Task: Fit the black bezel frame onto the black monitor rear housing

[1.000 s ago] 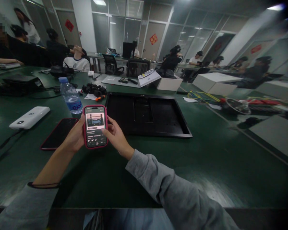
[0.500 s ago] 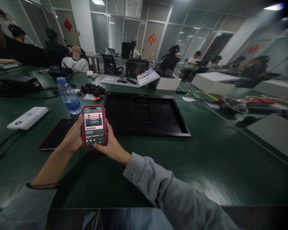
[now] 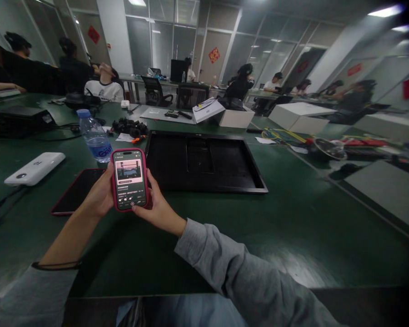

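A smartphone (image 3: pixel 129 180) in a pink-red case is held upright above the green table, its lit screen facing me. My left hand (image 3: pixel 101 193) grips its left edge. My right hand (image 3: pixel 158 205) wraps the right edge, with the thumb at the bottom of the screen. Fingers behind the phone are hidden. Under my left wrist lies a dark tablet-like device (image 3: pixel 77 190) with a red edge. Behind the phone stands a clear water bottle (image 3: pixel 97 138) with a blue cap, and to its right lies a black tray-like panel (image 3: pixel 231 168).
A white power bank (image 3: pixel 37 168) with a cable lies at the left. Farther back are black cables and parts (image 3: pixel 127 128), an open white box (image 3: pixel 236 117) and coloured cables (image 3: pixel 282 136). A pale flat panel (image 3: pixel 388 190) lies at the right. Several people sit at tables beyond.
The whole view has shifted slightly, so the phone and both hands appear a little farther left. Both hands keep their hold on the phone, and the right thumb stays at the screen's bottom.
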